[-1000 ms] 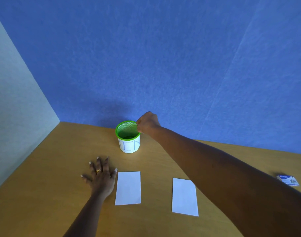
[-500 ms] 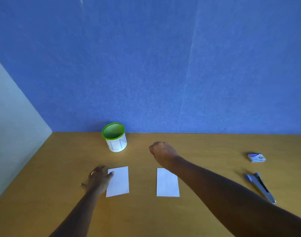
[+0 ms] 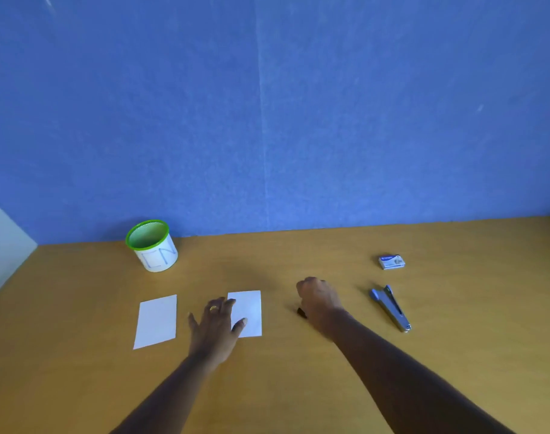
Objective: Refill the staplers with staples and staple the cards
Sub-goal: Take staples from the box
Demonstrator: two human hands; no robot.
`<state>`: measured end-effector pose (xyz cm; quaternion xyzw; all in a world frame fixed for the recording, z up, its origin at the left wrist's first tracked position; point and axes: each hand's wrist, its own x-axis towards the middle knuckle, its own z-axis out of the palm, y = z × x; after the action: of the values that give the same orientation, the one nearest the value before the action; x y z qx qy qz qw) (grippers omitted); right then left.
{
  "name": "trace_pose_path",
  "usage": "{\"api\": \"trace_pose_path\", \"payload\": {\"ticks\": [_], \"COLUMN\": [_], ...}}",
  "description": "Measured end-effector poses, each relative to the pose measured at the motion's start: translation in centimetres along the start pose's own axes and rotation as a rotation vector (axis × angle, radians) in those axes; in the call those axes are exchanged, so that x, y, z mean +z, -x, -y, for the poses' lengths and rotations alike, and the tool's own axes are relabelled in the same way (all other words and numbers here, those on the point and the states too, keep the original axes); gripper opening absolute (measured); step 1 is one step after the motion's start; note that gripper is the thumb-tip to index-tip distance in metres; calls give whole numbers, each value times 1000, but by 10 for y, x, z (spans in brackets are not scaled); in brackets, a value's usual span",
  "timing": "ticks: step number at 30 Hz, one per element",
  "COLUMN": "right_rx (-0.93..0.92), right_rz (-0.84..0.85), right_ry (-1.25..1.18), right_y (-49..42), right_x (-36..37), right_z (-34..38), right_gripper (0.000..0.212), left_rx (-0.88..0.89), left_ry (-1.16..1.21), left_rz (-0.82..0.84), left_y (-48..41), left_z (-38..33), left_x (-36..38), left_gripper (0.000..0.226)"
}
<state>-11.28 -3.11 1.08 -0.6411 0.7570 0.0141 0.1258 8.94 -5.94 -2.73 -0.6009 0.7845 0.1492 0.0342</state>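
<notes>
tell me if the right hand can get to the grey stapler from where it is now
Probably yes. The right hand sits just left of the grey stapler with only bare table between them. It is closed around something small and dark, so it may need to set that down first.

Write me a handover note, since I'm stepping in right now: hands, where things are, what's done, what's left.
Left hand: open, fingers resting on the right card.
Right hand: closed around something small and dark; only a tip shows.
Left card lies loose on the table. Grey stapler and staple box sit untouched at right. Green-rimmed cup at back.
Done: nothing visibly stapled.
Left: refilling, stapling cards.
</notes>
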Motion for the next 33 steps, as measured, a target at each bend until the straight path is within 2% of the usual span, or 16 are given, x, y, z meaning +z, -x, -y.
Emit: {"api": "trace_pose_path", "payload": {"ticks": [7, 17, 25, 33], "right_rx": [140, 344, 406, 346], "right_rz": [-142, -74, 117, -24], "right_ry": [61, -86, -172, -149], "right_y": [-7, -40, -57, -50], "right_x": [1, -7, 2, 7], "right_z": [-79, -160, -183, -177], "right_gripper": [24, 32, 50, 40], "left_rx": [121, 142, 109, 56], "left_ry": [-79, -98, -103, -105], "left_rz": [49, 103, 106, 79], "left_y": [0, -4, 2, 7], "left_z": [-50, -77, -77, -76], "left_x": [6, 23, 26, 27], "left_gripper": [55, 55, 55, 54]}}
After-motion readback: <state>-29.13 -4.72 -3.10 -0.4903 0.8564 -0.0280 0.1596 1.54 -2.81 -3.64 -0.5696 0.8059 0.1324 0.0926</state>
